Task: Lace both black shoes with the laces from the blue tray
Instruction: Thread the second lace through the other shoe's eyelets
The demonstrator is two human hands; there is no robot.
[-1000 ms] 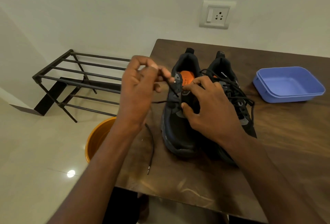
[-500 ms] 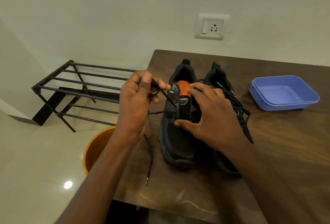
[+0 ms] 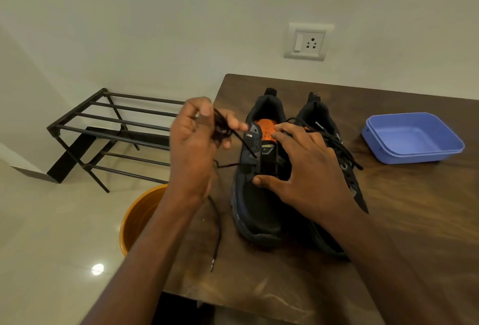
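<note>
Head view looks down on a dark wooden table (image 3: 388, 221) with two black shoes side by side, toes toward the viewer; the left shoe (image 3: 259, 210) sits at the centre, the right shoe (image 3: 329, 127) just beside it at 3 o'clock, largely hidden by the forearm. The left hand (image 3: 193, 153), at 9 o'clock from the left shoe, has finger and thumb pinched on a black lace (image 3: 243, 140), which runs from the fingers down to an eyelet on the shoe's near side; a loose end of the same lace hangs below the hand and lies on the table, its tip (image 3: 213, 263) toward 6 o'clock. The right hand (image 3: 308, 166) rests on the left shoe's tongue, fingers spread and gently bent, thumb against the upper, not closed on anything. Loose lacing lies over the right shoe. At 3 o'clock, well apart from the shoes, stands the blue tray (image 3: 388, 153). Off the table at 9 o'clock stands a black metal rack (image 3: 111, 132); an orange bucket (image 3: 140, 218) at 7 o'clock; a wall socket (image 3: 307, 42) at 12 o'clock.
</note>
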